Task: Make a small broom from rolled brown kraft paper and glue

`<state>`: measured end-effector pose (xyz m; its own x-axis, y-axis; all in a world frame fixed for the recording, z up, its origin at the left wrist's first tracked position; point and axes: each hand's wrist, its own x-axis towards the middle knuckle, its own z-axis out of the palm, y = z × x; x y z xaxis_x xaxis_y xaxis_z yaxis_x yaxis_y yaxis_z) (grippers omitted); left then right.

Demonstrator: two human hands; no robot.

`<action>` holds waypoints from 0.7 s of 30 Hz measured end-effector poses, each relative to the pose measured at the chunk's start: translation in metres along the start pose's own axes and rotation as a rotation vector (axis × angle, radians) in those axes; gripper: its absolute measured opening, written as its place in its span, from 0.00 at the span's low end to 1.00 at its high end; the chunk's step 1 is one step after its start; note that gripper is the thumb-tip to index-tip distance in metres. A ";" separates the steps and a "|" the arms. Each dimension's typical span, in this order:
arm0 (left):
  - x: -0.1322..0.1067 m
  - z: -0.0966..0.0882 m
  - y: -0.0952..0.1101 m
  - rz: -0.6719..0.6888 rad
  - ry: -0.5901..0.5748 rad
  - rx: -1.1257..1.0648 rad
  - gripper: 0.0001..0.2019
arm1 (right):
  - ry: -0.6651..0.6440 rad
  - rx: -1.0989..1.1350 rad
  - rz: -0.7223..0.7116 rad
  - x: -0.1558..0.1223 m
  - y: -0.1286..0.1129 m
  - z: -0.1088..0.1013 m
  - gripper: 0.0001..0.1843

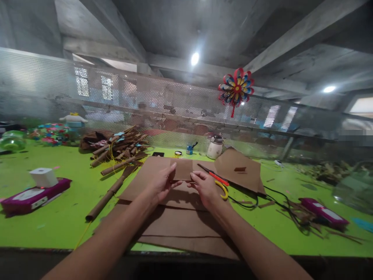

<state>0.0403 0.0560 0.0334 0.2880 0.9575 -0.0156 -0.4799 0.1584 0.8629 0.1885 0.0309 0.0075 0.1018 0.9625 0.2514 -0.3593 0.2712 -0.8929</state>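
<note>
From the head view, the left hand [163, 184] and the right hand [205, 186] are working close together at the middle of the bench [67, 233], and between them they are holding a small brown paper piece [181, 170]. The left grip is narrow, the thumb pressing along the piece's left edge while the fingers are curling below; the right grip is narrow too, pinching at the near right corner. Right under both hands, large brown sheets [180, 225] are lying overlapped, running to the near edge.

Just right of the right hand, what look like scissors [223, 190] are showing a yellow handle, with an orange strip beside it. Farther right, a folded brown sheet [239, 171] is resting on the bench, and a dark cable [287, 200] is trailing toward a purple device [323, 212] among paper scraps.

Over on the left, brown paper tubes [116, 149] are piling up, one long tube [101, 204] pointing nearward, and a white box [43, 177] is sitting on a second purple device [32, 196]. On the far side, a blue bottle [189, 149] and a pale jar [215, 147] are standing before a mesh screen [180, 101], where a colourful flower ornament [237, 88] is hanging.
</note>
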 end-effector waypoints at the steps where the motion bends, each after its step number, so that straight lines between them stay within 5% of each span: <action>1: 0.000 -0.001 0.000 -0.014 -0.008 0.039 0.12 | -0.005 -0.039 0.027 0.000 0.001 -0.001 0.13; 5: 0.004 -0.005 -0.003 -0.007 0.004 0.156 0.10 | -0.030 -0.236 -0.002 0.005 -0.007 -0.013 0.13; 8: 0.007 -0.008 -0.004 0.031 0.053 0.119 0.07 | 0.107 -0.427 -0.123 0.014 -0.030 -0.033 0.15; 10: 0.010 -0.010 -0.004 0.066 0.081 0.064 0.05 | 0.107 -0.747 -0.136 0.016 -0.045 -0.049 0.17; 13: 0.014 -0.014 -0.001 0.129 0.129 -0.041 0.04 | -0.107 -1.388 -0.118 0.009 -0.055 -0.066 0.14; 15: 0.017 -0.017 0.001 0.151 0.164 -0.119 0.04 | -0.235 -1.629 -0.067 0.003 -0.050 -0.070 0.13; 21: 0.016 -0.021 0.008 0.175 0.256 -0.306 0.04 | -0.218 -1.640 0.115 0.014 -0.022 -0.078 0.28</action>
<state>0.0236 0.0777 0.0288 -0.0163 0.9990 -0.0407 -0.7381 0.0154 0.6745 0.2700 0.0383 0.0021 -0.0283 0.9965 0.0783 0.9552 0.0500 -0.2917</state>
